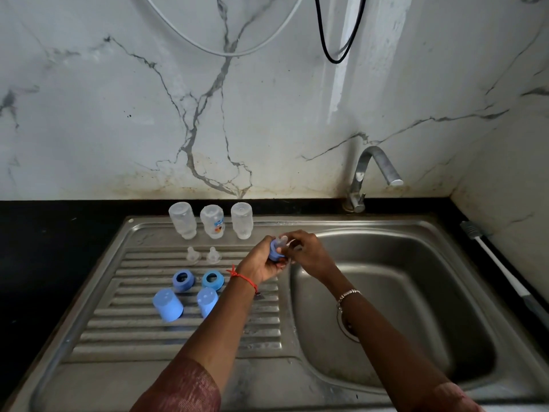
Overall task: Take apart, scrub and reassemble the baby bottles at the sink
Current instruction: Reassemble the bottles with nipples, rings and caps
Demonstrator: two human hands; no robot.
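My left hand grips a blue bottle collar ring above the inner edge of the drainboard. My right hand pinches the clear teat that sticks up out of the ring. Three clear bottle bodies stand upside down in a row at the back of the drainboard. Two loose clear teats sit in front of them. Two blue collar rings lie nearer to me, and two blue caps stand mouth down in the front row.
The steel drainboard is ribbed; the sink basin lies to the right with a drain under my right forearm. A tap rises behind the basin. A bottle brush lies on the black counter at the right wall.
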